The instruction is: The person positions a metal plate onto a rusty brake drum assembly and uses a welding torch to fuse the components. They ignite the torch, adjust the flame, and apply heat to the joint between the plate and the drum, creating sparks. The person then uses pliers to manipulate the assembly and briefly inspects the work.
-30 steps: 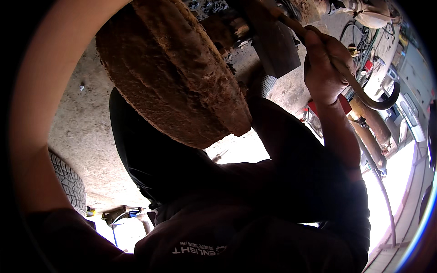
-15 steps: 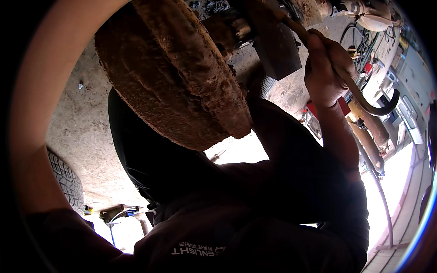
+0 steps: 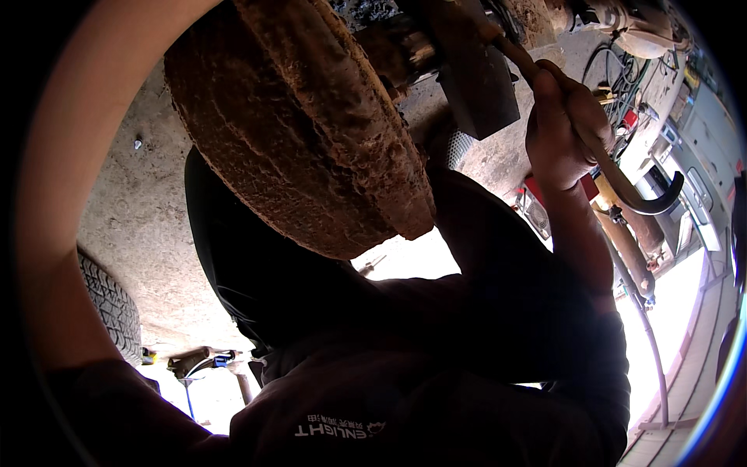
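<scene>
A large, rusty brake drum [image 3: 303,140], caked in brown, hangs at the upper middle over my legs. My right hand [image 3: 568,128] is closed round a brown hooked metal bar, which looks like a pry bar [image 3: 634,201]. Its curved end sticks out to the right of my fist, while the other end runs up and left to a dark steel block [image 3: 478,101] beside the drum. Where that end rests is hard to make out in shadow. My left forearm rises along the left edge and leaves the picture at the top, so that hand is out of sight.
Hoses and cables [image 3: 618,86] lie coiled on the floor at the upper right, near brown cylinders [image 3: 622,245]. A tyre [image 3: 109,307] stands at the lower left. A small metal piece [image 3: 138,143] lies on the concrete floor [image 3: 128,202].
My right hand and the bar have shifted slightly down and to the right. The drum and the dark block have also moved a little to the right, and the drum's crust looks slightly turned.
</scene>
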`<state>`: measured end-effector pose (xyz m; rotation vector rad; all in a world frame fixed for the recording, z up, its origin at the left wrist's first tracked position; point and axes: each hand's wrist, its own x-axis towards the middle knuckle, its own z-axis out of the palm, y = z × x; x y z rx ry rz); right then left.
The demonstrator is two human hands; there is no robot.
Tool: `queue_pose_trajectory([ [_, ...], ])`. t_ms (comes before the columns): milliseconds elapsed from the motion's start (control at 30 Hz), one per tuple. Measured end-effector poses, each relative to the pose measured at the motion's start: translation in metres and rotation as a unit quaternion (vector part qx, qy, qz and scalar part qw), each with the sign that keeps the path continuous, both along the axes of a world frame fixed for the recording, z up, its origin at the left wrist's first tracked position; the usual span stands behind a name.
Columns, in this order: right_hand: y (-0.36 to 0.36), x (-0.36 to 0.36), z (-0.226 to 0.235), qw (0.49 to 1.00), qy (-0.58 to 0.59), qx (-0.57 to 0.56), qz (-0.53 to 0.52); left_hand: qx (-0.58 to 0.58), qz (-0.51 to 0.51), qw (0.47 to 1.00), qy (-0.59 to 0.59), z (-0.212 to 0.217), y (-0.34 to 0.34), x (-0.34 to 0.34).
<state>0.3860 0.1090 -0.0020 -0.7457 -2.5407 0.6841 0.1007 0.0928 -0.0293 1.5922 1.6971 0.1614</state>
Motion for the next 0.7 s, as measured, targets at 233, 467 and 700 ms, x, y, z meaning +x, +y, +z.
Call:
queue_pose_trajectory([
  [233,-0.003,-0.012,0.005,0.999,-0.015,-0.031,0.015,0.004,0.008,1.0,-0.014,-0.002,-0.001,0.003],
  [467,0.0,0.005,0.011,0.999,-0.016,-0.011,0.035,-0.01,0.009,1.0,0.001,0.004,-0.002,0.002],
  [700,-0.002,-0.012,0.0,0.999,0.034,-0.01,0.01,0.011,0.019,1.0,-0.013,-0.002,-0.001,0.003],
])
